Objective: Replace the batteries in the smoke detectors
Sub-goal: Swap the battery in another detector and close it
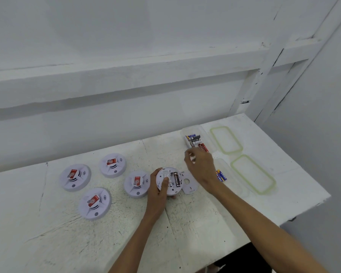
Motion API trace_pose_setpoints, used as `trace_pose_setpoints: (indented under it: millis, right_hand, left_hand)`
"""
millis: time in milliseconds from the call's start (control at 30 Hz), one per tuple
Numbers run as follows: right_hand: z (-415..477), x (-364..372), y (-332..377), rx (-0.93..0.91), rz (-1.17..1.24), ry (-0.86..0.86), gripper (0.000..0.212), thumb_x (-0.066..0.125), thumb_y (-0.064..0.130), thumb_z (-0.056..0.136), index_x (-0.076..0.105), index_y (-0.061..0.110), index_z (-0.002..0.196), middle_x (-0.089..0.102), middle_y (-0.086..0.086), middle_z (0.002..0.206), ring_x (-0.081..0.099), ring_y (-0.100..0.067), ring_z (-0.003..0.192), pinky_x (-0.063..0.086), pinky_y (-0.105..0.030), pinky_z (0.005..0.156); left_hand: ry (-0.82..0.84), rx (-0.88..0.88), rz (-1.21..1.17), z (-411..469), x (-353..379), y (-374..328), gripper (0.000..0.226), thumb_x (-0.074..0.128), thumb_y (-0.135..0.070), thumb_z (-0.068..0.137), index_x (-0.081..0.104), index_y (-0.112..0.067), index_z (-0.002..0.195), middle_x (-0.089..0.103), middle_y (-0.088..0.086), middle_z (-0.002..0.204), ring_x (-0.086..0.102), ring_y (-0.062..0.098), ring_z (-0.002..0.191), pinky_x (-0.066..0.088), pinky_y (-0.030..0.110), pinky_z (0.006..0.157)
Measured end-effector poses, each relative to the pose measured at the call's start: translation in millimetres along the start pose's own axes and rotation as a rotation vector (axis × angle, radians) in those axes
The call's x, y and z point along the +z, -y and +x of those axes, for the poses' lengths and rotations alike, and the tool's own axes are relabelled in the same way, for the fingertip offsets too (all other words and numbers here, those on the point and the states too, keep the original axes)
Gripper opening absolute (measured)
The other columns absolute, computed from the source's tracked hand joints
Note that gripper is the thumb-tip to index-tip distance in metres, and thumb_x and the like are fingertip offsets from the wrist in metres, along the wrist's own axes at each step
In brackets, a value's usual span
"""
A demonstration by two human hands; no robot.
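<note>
Scuffed bench (67, 243): left hand (158, 192) grips the opened detector (169, 180) steady for loading; right hand (201, 164) curls just beyond it, and I cannot tell whether it holds anything.

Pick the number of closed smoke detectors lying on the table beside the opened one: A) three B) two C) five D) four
D: four closed smoke detectors lie face up on the table, beside the opened detector that the left hand holds.
</note>
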State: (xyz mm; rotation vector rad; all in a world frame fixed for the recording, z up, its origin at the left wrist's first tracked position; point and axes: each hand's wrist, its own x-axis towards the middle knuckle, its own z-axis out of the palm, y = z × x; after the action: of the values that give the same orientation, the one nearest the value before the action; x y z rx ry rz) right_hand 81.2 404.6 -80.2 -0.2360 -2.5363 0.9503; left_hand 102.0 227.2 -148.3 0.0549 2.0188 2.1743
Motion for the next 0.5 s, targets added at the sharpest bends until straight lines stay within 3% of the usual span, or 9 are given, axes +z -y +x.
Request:
trace_pose_setpoints:
  millis: [133,233,333,400,467,500]
  right_hand:
    - [44,-2,-19,0.12,-0.088,-0.002,0.018,0.055,0.001,0.09,0.068,0.006,0.101,0.069,-0.007,0.09,0.061,-0.022,0.079,0.045,-0.028,0.068]
    - [75,4,-38,0.26,-0.344,0.251,0.023,0.05,-0.002,0.089,0.065,0.002,0.105,0.066,-0.015,0.101,0.06,-0.029,0.082,0.043,-0.032,0.062]
    - [92,10,-55,0.351,-0.454,0.446,0.023,0.054,0.004,0.091,0.064,0.001,0.111,0.062,-0.017,0.11,0.058,-0.028,0.08,0.044,-0.03,0.061]
    - [98,12,-59,0.34,-0.464,0.494,0.018,0.057,0.006,0.09,0.064,0.002,0.105,0.063,-0.016,0.104,0.054,-0.025,0.076,0.042,-0.027,0.054]
    - [99,11,-60,0.343,-0.481,0.516,0.002,0.059,0.007,0.086,0.059,0.007,0.085,0.057,-0.012,0.085,0.049,-0.023,0.072,0.033,-0.025,0.047]
    - [99,12,-62,0.35,-0.471,0.518,0.013,0.06,0.007,0.085,0.053,0.01,0.074,0.052,-0.009,0.076,0.049,-0.023,0.071,0.032,-0.025,0.047]
  left_hand:
    - [-0.018,0.005,0.013,-1,2,2,0.036,0.054,-0.021,0.105,0.047,-0.024,0.14,0.063,0.004,0.13,0.069,0.019,0.11,0.062,0.035,0.06]
    - [-0.014,0.005,0.019,-1,2,0,0.036,0.055,-0.023,0.104,0.047,-0.026,0.139,0.062,0.002,0.13,0.069,0.016,0.11,0.063,0.039,0.058]
    - [-0.016,0.013,0.032,-1,2,-2,0.035,0.055,-0.023,0.103,0.047,-0.028,0.137,0.062,0.001,0.129,0.069,0.015,0.109,0.062,0.037,0.058]
    - [-0.013,0.008,0.037,-1,2,-1,0.035,0.054,-0.022,0.104,0.047,-0.028,0.138,0.062,0.002,0.13,0.07,0.017,0.109,0.062,0.039,0.057]
    - [-0.017,0.012,0.049,-1,2,-2,0.035,0.053,-0.02,0.104,0.047,-0.027,0.137,0.062,0.001,0.129,0.069,0.014,0.108,0.063,0.038,0.057]
    - [-0.02,0.011,0.051,-1,3,-3,0.034,0.053,-0.019,0.104,0.047,-0.027,0.137,0.062,0.001,0.129,0.069,0.013,0.107,0.063,0.038,0.057]
